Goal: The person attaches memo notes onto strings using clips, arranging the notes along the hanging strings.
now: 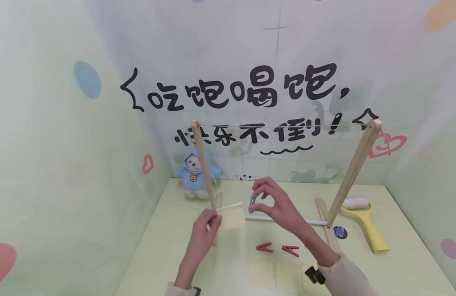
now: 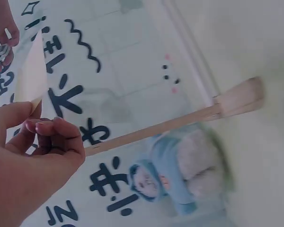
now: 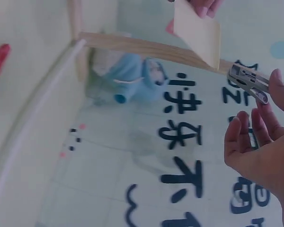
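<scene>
My left hand (image 1: 205,226) pinches a pale yellow paper square (image 1: 233,218) by its left side, beside the left wooden post (image 1: 205,164). The paper's upper edge looks folded over in the head view. To its right, my right hand (image 1: 275,201) holds a small metal clothespin (image 3: 250,82) between thumb and fingers, apart from the paper. In the right wrist view the clothespin's end points toward the paper. A thin string (image 1: 287,126) runs between the tops of both posts, above my hands. Two red clothespins (image 1: 264,247) lie on the table below the right hand.
Yellow paper squares (image 1: 261,274) lie at the table's front. The right post (image 1: 355,172) stands beyond my right forearm, with a white rod (image 1: 305,221) joining the bases. At right are a yellow-handled lint roller (image 1: 374,234) and a dark blue disc (image 1: 340,232). A blue-clothed plush toy (image 1: 192,181) sits back left.
</scene>
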### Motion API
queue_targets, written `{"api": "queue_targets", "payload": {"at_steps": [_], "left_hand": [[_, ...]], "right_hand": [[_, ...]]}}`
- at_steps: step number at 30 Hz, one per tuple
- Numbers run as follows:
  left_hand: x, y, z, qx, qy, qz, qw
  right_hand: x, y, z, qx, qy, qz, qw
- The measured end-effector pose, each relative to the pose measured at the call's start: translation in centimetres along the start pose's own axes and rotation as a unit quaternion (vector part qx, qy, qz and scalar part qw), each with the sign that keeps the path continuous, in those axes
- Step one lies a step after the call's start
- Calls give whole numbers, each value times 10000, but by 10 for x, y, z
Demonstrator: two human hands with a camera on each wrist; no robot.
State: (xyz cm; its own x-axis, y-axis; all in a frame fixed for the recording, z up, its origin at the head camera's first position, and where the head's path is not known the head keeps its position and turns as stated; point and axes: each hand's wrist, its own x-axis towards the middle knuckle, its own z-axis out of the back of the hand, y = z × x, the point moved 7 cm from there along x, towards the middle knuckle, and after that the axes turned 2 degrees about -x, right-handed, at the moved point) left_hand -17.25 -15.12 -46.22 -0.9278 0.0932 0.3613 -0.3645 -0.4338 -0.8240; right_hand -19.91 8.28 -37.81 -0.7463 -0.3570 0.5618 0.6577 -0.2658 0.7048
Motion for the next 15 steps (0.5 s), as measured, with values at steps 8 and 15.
{"api": "queue_targets", "payload": {"at_steps": [8,15], "left_hand": [[79,-63,32,-161,-239,-469,9985],[122,-100,43,-376,-221,-432,9981]], "right_hand": [[76,70,55,116,-354,651,9972],[128,90,89,147,-800,442,9957]]}}
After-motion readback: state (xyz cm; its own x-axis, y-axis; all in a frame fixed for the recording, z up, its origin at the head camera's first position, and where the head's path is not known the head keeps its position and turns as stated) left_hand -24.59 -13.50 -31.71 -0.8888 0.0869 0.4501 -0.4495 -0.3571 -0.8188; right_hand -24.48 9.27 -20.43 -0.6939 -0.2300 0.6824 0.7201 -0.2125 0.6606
